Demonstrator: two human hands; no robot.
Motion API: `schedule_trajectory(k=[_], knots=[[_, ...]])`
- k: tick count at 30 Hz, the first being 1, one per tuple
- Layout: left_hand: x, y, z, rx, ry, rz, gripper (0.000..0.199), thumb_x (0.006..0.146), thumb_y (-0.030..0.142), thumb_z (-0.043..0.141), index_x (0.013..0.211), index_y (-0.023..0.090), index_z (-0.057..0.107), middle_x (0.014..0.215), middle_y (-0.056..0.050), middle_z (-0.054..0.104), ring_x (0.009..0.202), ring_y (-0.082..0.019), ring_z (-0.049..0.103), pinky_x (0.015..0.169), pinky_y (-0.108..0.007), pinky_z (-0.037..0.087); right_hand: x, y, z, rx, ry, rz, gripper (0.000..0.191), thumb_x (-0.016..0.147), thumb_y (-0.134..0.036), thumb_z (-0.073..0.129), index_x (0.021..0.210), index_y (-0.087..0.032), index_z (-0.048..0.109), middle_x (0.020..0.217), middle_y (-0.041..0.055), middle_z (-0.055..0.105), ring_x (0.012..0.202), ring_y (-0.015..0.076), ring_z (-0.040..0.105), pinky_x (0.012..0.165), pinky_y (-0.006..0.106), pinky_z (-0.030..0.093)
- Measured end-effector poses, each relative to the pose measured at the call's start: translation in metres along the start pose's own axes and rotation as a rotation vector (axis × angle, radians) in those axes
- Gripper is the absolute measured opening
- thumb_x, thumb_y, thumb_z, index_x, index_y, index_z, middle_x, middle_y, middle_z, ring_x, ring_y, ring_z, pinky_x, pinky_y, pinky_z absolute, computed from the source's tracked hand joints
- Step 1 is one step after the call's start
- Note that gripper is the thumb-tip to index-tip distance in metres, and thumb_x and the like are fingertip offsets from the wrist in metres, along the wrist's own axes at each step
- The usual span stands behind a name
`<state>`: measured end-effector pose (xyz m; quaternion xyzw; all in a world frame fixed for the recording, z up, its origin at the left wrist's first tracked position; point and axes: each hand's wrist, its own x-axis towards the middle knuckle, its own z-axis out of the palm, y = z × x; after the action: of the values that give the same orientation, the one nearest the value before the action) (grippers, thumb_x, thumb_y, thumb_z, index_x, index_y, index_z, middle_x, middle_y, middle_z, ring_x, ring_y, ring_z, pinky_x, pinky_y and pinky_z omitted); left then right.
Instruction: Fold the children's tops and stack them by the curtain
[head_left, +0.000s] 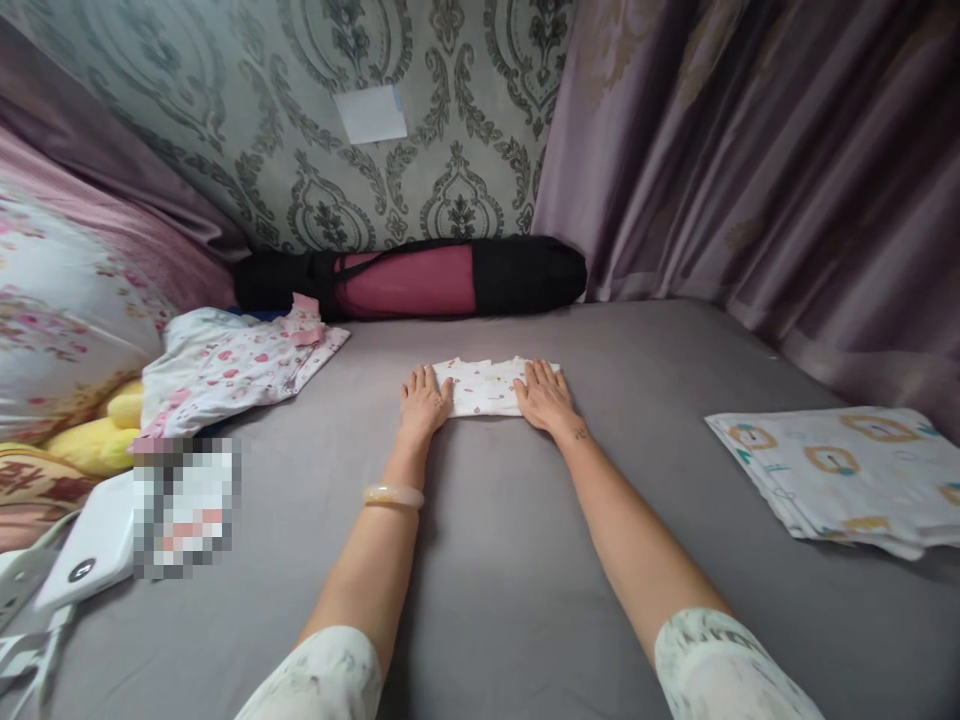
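Note:
A small white cloth (484, 388) with tiny coloured prints lies folded in a flat rectangle on the grey sheet, in the middle of the head view. My left hand (427, 398) lies flat over its left end, fingers pointing away and the thumb on the cloth. Over the right end rests my right hand (544, 393), palm down, with its fingers spread. Neither hand is closed round the fabric. The parts of the cloth under both palms are hidden.
Patterned clothes (247, 365) lie in a heap at the left, by a floral pillow (67, 310). A white device (101, 540) with cables is at the lower left. A folded lion-print cloth (847, 475) lies right. Along the wall stretches a black and red bag (412, 280).

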<state>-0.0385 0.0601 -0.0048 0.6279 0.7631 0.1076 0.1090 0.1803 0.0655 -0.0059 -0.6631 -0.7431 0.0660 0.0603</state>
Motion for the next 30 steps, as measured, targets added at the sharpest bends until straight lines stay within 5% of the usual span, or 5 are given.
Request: schedule_trajectory(k=[7,13,20,27,30], knots=[[0.000,0.000,-0.001,0.012,-0.003,-0.001,0.072,0.095,0.050,0.021,0.152,0.007,0.026,0.159,-0.015,0.023,0.148,-0.031,0.019,0.119,-0.049,0.018,0.000,0.002,-0.001,0.015,0.000,-0.010,0.064,0.100,-0.042,0.018,0.152,-0.005,0.028,0.159,0.0136,0.024,0.148,0.0251,0.016,0.119,0.042,0.012],[-0.001,0.009,-0.007,0.114,0.244,0.163,0.067,0.098,0.048,0.017,0.150,0.009,0.033,0.159,-0.013,0.026,0.150,-0.027,0.012,0.121,-0.048,0.006,-0.001,-0.001,-0.009,0.020,0.126,-0.009,0.062,0.101,-0.043,0.017,0.152,-0.010,0.028,0.160,0.0152,0.020,0.148,0.0277,0.012,0.118,0.049,0.006],[0.000,0.005,0.002,0.084,0.004,0.112,0.069,0.097,0.049,0.020,0.150,0.007,0.031,0.159,-0.017,0.022,0.148,-0.030,0.018,0.119,-0.047,0.017,-0.001,0.002,-0.001,0.015,0.019,0.062,0.064,0.101,-0.047,0.018,0.152,-0.010,0.029,0.160,0.0158,0.021,0.147,0.0316,0.016,0.116,0.052,0.012],[0.001,0.004,0.000,0.065,-0.017,0.102,0.068,0.097,0.050,0.020,0.150,0.010,0.031,0.160,-0.015,0.021,0.148,-0.030,0.017,0.119,-0.048,0.017,0.001,0.004,-0.001,0.024,-0.003,0.073,0.065,0.101,-0.048,0.016,0.153,-0.012,0.028,0.160,0.0146,0.020,0.147,0.0309,0.015,0.116,0.052,0.012],[-0.001,0.007,-0.002,0.101,0.069,0.119,0.067,0.097,0.049,0.020,0.149,0.009,0.034,0.159,-0.016,0.024,0.149,-0.030,0.014,0.120,-0.051,0.011,-0.001,-0.002,-0.007,0.016,0.047,0.052,0.062,0.101,-0.047,0.017,0.153,-0.014,0.029,0.160,0.0154,0.021,0.147,0.0305,0.014,0.117,0.053,0.008]])
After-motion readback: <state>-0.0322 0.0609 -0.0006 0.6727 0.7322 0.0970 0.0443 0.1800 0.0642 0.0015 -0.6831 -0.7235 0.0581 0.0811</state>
